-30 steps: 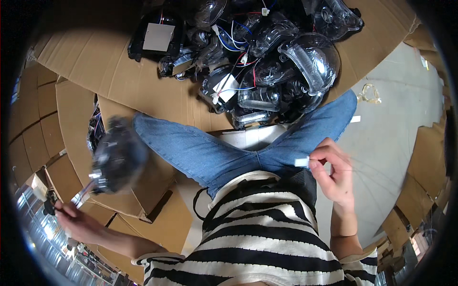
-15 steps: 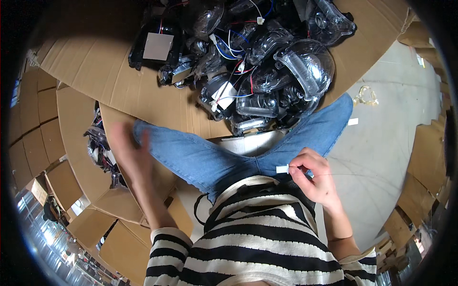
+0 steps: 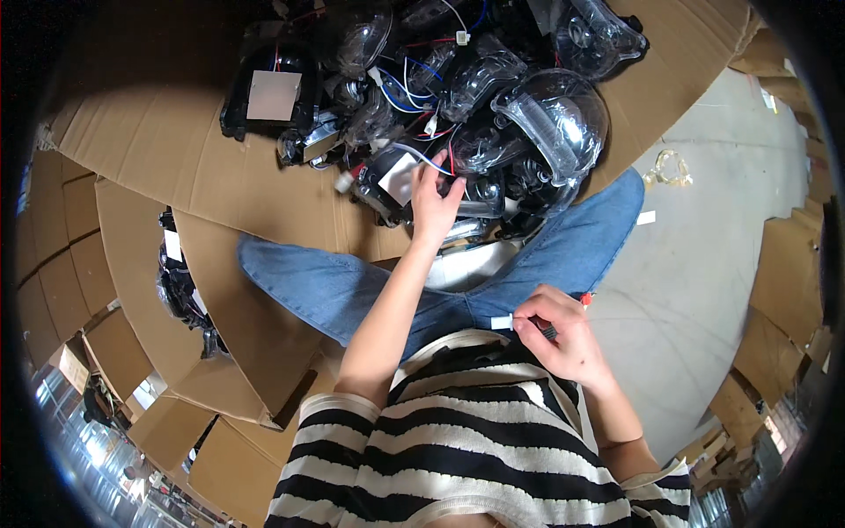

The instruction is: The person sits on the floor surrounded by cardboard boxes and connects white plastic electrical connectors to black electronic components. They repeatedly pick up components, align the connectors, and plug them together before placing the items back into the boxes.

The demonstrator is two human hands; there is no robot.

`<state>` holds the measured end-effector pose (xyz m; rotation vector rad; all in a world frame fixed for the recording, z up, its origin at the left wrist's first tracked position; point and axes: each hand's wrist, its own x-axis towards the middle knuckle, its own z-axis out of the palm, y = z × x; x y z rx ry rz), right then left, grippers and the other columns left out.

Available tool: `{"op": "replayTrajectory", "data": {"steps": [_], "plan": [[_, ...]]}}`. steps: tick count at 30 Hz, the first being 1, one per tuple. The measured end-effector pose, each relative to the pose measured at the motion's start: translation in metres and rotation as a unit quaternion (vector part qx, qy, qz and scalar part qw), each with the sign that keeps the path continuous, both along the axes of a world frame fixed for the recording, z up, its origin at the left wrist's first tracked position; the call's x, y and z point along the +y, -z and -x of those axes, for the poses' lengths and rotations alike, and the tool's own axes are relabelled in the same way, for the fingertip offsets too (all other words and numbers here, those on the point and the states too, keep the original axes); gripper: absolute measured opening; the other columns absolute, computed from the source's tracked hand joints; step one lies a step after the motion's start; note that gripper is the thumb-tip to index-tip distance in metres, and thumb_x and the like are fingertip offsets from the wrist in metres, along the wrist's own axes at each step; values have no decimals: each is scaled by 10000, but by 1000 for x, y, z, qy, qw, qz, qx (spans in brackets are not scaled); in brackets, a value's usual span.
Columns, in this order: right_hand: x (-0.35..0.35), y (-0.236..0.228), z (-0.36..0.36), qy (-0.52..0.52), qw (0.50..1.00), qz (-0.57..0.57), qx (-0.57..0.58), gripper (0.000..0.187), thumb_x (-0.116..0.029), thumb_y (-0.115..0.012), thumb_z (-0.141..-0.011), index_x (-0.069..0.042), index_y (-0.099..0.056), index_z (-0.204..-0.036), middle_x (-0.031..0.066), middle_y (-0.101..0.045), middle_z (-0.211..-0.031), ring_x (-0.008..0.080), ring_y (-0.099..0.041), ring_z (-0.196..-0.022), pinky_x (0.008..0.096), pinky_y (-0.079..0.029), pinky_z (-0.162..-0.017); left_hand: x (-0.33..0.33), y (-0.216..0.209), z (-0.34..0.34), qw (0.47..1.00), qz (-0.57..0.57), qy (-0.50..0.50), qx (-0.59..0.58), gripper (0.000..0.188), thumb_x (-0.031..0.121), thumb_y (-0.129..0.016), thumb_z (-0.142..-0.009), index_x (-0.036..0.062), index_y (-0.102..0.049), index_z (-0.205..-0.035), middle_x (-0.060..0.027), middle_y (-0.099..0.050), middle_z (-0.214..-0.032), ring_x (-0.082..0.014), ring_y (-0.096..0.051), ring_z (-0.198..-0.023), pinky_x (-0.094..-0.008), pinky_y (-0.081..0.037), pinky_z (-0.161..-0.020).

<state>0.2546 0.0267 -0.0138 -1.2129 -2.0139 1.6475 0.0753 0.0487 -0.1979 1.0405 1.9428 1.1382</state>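
Observation:
My left hand (image 3: 433, 209) reaches into a heap of clear-lensed black headlights (image 3: 563, 123). Its thumb and fingers close around a thin wire lead (image 3: 414, 155) of a headlight bearing a white label (image 3: 399, 179). A blurred white connector (image 3: 344, 182) hangs at that headlight's left side. Over my lap, my right hand (image 3: 563, 339) is closed in a pinch on a small white plastic piece (image 3: 501, 323), which sticks out to the left of the fingertips. A small red thing (image 3: 587, 299) shows just beyond this hand; what it belongs to is hidden.
The headlights lie on a large cardboard sheet (image 3: 150, 141) in front of me. An open cardboard box (image 3: 224, 299) with more lamps (image 3: 180, 286) stands at the left. Stacked cartons (image 3: 788, 264) line the right side. On the grey floor lies a yellowish loop (image 3: 671, 169).
My left hand has swung from the left box over to the headlight heap and taken hold of a wire lead. The right hand has shifted slightly left, with the white piece still in it.

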Motion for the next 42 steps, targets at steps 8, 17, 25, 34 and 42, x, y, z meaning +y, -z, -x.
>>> {"op": "replayTrajectory", "data": {"steps": [8, 17, 25, 34, 42], "plan": [[3, -1, 1, 0, 1000, -4, 1, 35, -20, -551, -697, -4, -526, -715, 107, -508, -652, 257, -502, -608, 326, -397, -553, 26, -25, -2, 982, -66, -50, -169, 215, 74, -615, -700, 1, -549, -892, -105, -519, -853, -207, -516, -761, -318, -416, -720], [-6, 4, 1, -12, 998, -28, 52, 39, -2, -560, -708, 10, -537, -737, 83, -481, -645, 172, -459, -558, 267, -351, -483, 29, -42, -7, 980, -59, -55, -183, 111, 90, -503, -814, -14, -489, -847, -38, -554, -712, -62, -461, -607, -196, -384, -557], [-2, -9, -4, -22, 998, -26, 45, 48, -24, -561, -690, -8, -524, -715, 98, -505, -653, 256, -500, -605, 325, -389, -537, -9, -145, 3, 944, -45, 82, -316, 171, 102, -403, -869, 5, -420, -1008, -27, -514, -818, -43, -418, -584, -176, -369, -528], [1, -29, 0, -43, 994, -26, 99, 55, -7, -575, -680, -16, -533, -714, 81, -509, -651, 224, -493, -582, 306, -382, -515, -60, -185, 14, 954, -4, 220, -203, 329, 77, -321, -878, -17, -386, -1187, -117, -551, -796, -146, -552, -651, -245, -446, -621], [4, -41, 18, -4, 993, -16, 113, 52, -5, -576, -687, -11, -541, -724, 67, -490, -638, 188, -464, -543, 273, -358, -473, -71, -171, 20, 943, -30, 296, 147, 519, 2, -575, -684, 100, -449, -1178, -83, -508, -739, -235, -505, -610, -317, -441, -541]]}}
